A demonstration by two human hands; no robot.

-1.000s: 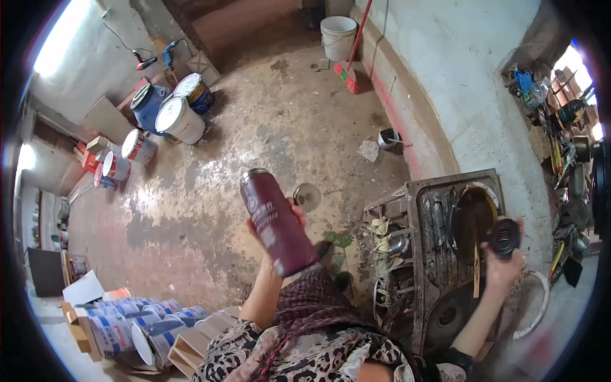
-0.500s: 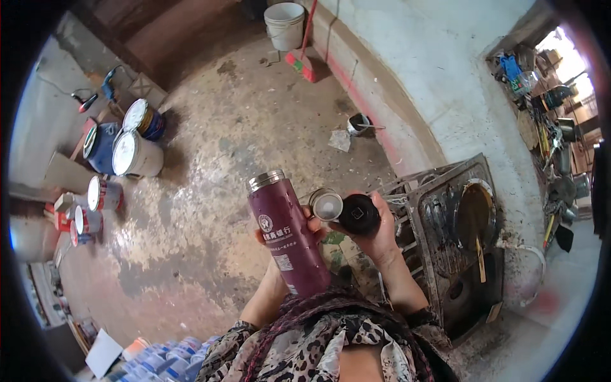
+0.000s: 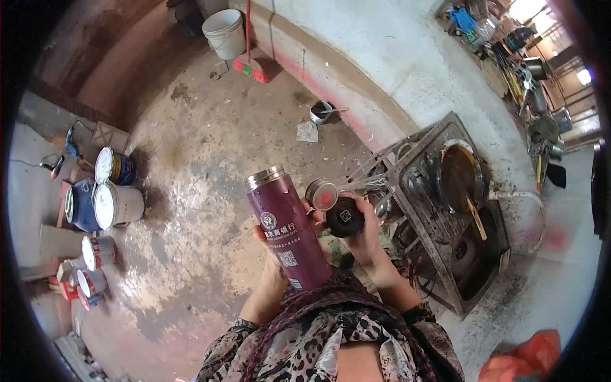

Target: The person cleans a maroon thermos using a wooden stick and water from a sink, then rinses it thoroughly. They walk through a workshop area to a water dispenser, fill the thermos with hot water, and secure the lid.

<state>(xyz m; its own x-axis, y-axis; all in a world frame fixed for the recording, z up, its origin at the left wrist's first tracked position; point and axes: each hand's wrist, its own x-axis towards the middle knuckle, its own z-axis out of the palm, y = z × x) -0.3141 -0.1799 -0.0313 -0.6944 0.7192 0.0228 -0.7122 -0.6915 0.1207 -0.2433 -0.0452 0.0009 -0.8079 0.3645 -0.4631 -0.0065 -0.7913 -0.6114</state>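
A purple metal thermos flask (image 3: 280,219) with a bare silver rim and white print stands slightly tilted before my body. My left hand (image 3: 272,260) is wrapped round it, mostly hidden behind it. Close to that hand's fingertips, on the flask's right side, is a small round silver metal piece (image 3: 321,193), like an inner cup or strainer; its hold is partly hidden. My right hand (image 3: 371,240) is closed round a black lid (image 3: 344,217), its top turned toward me. Lid and metal piece are side by side, nearly touching.
On my right is a dirty metal sink unit (image 3: 439,216) bearing a large pan (image 3: 459,169) with a wooden-handled tool. Paint buckets (image 3: 119,205) line the left wall. Farther off are a white bucket (image 3: 224,35), a red broom (image 3: 250,69) and a small pot (image 3: 320,112).
The view has turned, so the room has shifted leftward and the sink looks rotated. The lid has moved slightly left and down. Both hands keep their holds.
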